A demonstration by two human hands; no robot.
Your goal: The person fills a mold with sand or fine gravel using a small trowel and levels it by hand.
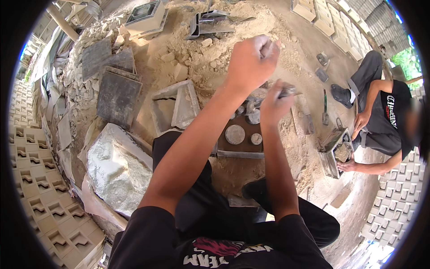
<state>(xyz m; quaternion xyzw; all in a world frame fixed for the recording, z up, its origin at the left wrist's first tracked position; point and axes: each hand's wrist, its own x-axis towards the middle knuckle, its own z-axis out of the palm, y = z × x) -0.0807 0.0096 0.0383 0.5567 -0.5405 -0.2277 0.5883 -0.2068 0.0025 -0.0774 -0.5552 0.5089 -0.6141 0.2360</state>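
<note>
A wide stretch of sandy ground (251, 27) spreads under everything, with rows of pale cast blocks (40, 188) laid along its left edge. On the left a lumpy grey-white sheet-covered heap (118, 168) sits just beside the person's dark trouser leg. Beyond it lie flat dark square plates (117, 96) and an open square metal mould frame (174, 105). To the right, well apart, another person in a dark shirt (385, 121) crouches with both hands on a small metal mould box (336, 150). In the middle, a dark board (239, 139) rests on the sand carrying 2 round grey discs (235, 134). The left hand (251, 60) is raised above it, fingers curled tight into a fist, thumb pressed on top. The right hand (274, 105) hovers just over the board's far edge, fingers pinching a thin dark tool (289, 92) whose tip I cannot make out.
</note>
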